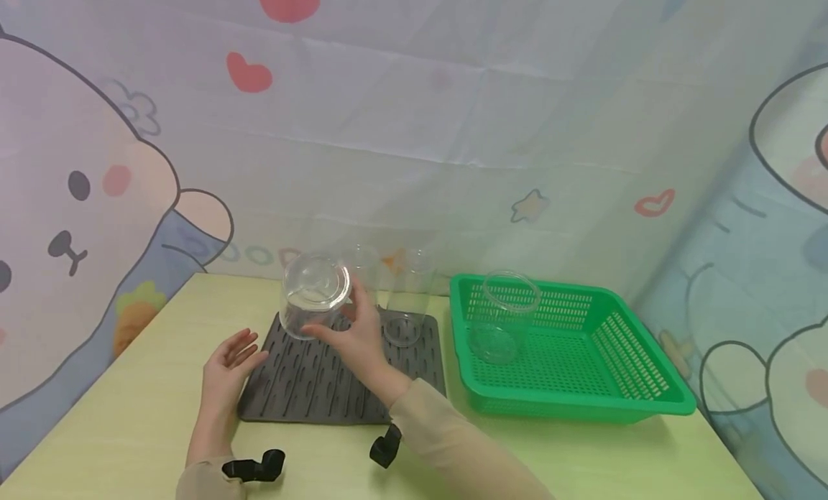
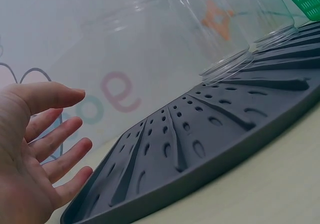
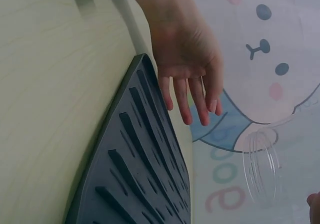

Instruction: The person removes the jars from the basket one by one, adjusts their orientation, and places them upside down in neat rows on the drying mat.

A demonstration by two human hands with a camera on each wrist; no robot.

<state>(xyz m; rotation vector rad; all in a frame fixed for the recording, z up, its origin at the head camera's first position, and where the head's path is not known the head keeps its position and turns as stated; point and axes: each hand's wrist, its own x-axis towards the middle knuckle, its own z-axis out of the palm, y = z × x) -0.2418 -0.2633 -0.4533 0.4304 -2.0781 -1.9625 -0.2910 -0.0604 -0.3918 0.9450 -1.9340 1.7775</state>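
My right hand (image 1: 352, 338) holds a clear plastic cup (image 1: 315, 292) above the dark grey drying mat (image 1: 310, 392), thumb on its near side and fingers on the right. The cup is tilted, a ringed round end facing the head camera. In the right wrist view its clear rim (image 3: 261, 166) hangs off the mat's far side, and only a fingertip of that hand shows at the right edge. My left hand (image 1: 226, 374) is at the mat's left edge, fingers loosely spread and palm bare, as the left wrist view also shows (image 2: 37, 149).
Two clear cups stand at the back of the mat, one (image 1: 406, 299) partly in front of the fabric backdrop's orange print. To the right, a green perforated basket (image 1: 582, 403) contains another clear cup (image 1: 504, 320). A printed cloth (image 1: 414, 126) hangs behind the pale yellow table (image 1: 323, 457).
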